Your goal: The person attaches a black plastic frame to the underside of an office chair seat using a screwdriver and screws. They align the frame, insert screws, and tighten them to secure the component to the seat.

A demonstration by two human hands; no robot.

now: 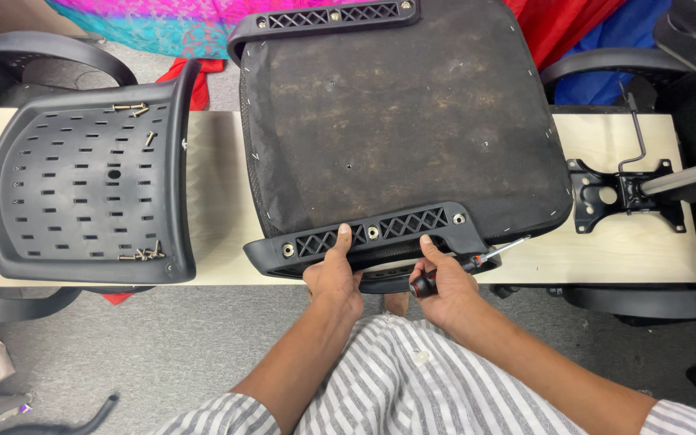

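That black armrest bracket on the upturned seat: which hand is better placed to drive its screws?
Probably the right hand: it already holds the screwdriver beside the armrest bracket. The left hand holds no tool and only presses a thumb on the bracket, steadying it.

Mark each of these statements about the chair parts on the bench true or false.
1. The left hand rests on the near armrest bracket of the upturned seat. True.
2. The right hand is empty. False: it holds a screwdriver.
3. Loose screws lie in the plastic backrest shell. True.
4. The metal seat plate is bolted onto the seat. False: it lies apart on the bench, right of the seat.
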